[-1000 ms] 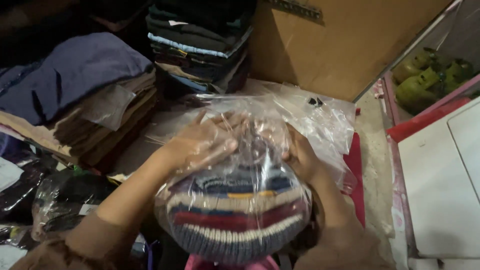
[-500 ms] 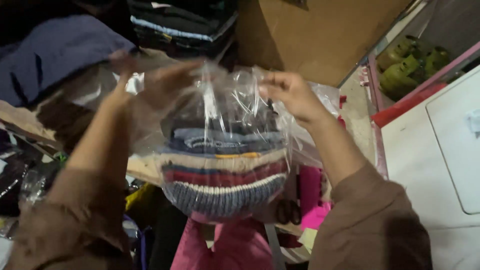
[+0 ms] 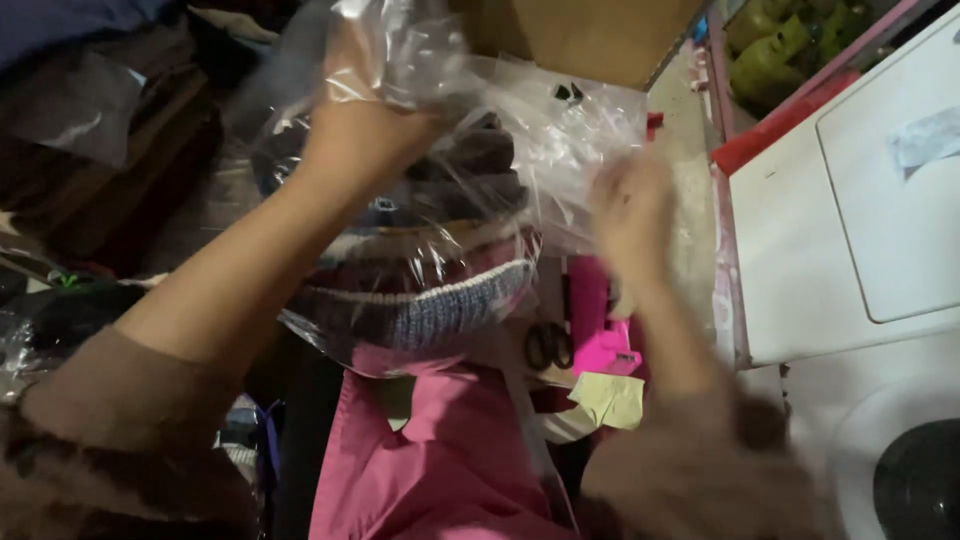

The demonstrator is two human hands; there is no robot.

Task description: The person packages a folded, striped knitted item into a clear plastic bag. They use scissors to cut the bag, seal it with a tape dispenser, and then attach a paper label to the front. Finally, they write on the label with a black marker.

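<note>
Cluttered storeroom, box (image 3: 590,35) behind bag (image 3: 560,130). Left hand (image 3: 365,135) pinches bag top; right hand (image 3: 632,215) blurred, grip unclear. Knit (image 3: 420,310) inside: soft, light; film slippery.

Left of the bagged knit hat (image 3: 420,290) stacked clothes (image 3: 110,160) block you; right of it the white appliance (image 3: 850,200) walls you in; scissors (image 3: 548,345) lie below it.
</note>
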